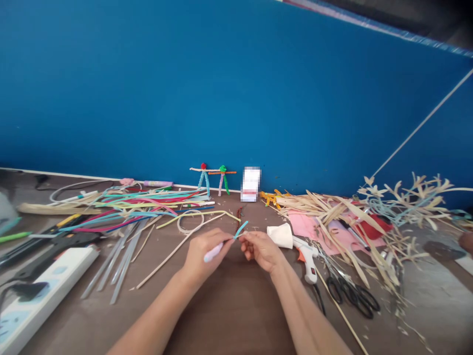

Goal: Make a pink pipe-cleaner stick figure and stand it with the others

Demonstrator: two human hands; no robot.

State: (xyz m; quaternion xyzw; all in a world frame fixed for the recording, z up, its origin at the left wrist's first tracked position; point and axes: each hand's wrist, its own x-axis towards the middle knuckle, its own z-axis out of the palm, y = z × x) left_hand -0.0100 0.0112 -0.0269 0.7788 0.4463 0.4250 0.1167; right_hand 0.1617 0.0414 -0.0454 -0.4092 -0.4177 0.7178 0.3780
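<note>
Though thin — blue strip [242, 228] in left hand [207, 248].

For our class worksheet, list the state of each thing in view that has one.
Red-headed figure: standing, arms outstretched
Green-headed figure: standing, arms outstretched
Blue strip: pinched by left hand
Lilac pen: held in left hand
Right hand: fingers curled, grip unclear
Glue gun: lying on its side
White cup: tipped on its side
Scissors: lying down, blade opening unclear
Power strip: black plug inserted
Glue sticks: lying loose
</note>
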